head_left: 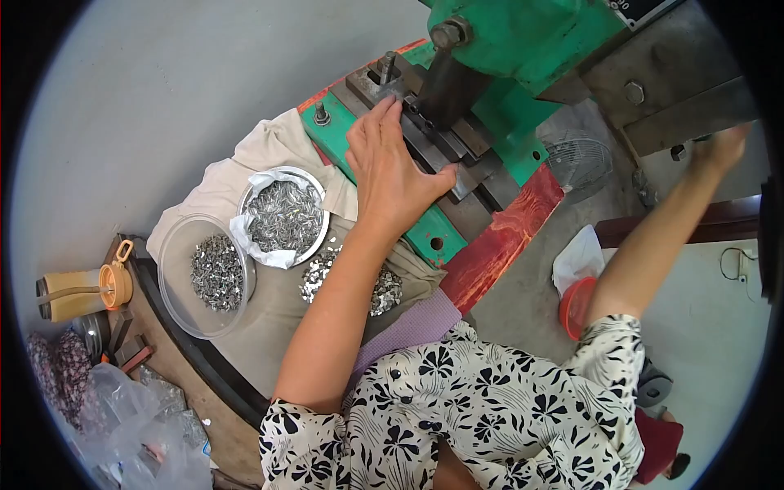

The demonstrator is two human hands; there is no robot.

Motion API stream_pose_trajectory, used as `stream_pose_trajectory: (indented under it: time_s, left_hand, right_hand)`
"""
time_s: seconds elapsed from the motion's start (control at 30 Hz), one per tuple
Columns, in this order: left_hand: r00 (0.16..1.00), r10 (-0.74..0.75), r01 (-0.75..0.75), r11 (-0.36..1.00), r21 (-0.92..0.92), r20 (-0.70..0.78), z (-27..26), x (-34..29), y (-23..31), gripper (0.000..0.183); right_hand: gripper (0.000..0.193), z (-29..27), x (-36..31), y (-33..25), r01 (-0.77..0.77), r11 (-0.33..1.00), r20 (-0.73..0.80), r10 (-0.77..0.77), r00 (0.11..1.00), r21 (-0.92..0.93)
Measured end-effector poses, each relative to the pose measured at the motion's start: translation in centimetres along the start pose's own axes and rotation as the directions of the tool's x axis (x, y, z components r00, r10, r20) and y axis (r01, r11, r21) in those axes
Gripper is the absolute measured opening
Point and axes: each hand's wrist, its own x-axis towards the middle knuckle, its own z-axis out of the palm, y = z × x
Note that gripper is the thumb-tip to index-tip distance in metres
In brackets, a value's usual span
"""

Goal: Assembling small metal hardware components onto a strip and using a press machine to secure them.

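Observation:
My left hand (390,175) is at the steel die block (425,147) of a green press (523,41). Its thumb is stretched away from the fingers, and the fingertips touch the block's front edge; no separate piece shows in it. Above the block, a dark ram (453,90) comes down from the press head. Out at the far right, my right hand (723,149) is raised beside a heavy steel bar (694,114) on the press; its fingers are partly hidden and blurred. A round metal dish (325,220) of thin metal pieces stands left of my left forearm.
A clear plastic tub (170,286) holds small metal parts, and loose flat pieces (386,294) lie on the beige cloth (269,143). Further left are an orange-lidded bottle (114,286) and plastic bags (131,425). A red bucket (576,306) and a wire fan guard (578,163) stand beyond the bench.

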Motion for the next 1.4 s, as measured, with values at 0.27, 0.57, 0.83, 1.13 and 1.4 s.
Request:
stream_pose_trajectory:
  time_s: [0.27,0.57,0.83,1.13,1.4]
  left_hand:
    - [0.999,-0.024,0.023,0.999,0.038,0.028,0.7,1.1,1.4,0.095]
    - [1.000,0.003,-0.003,1.000,-0.004,0.016,-0.4,-0.8,2.1,0.091]
    - [0.997,-0.041,0.041,0.999,-0.005,0.066,-0.8,-1.9,2.5,0.095]
    - [0.996,-0.031,0.031,1.000,0.005,0.084,-0.8,-1.6,2.7,0.097]
    - [0.995,-0.008,0.017,0.996,-0.091,0.101,-0.7,-1.6,1.7,0.102]
  right_hand:
    - [0.043,-2.8,-1.4,4.4,0.407,0.868,-0.019,-0.430,0.903,-0.284]
    - [0.053,-1.2,0.2,-2.2,0.016,0.999,0.010,-0.016,1.000,-0.038]
    - [0.058,-0.5,-2.0,-0.3,0.032,0.998,-0.036,-0.030,0.999,0.048]
    - [0.074,0.5,-6.6,5.0,0.134,0.963,-0.207,-0.184,0.961,-0.235]
    - [0.044,2.3,-16.3,6.1,0.308,0.851,-0.275,-0.445,0.852,-0.424]
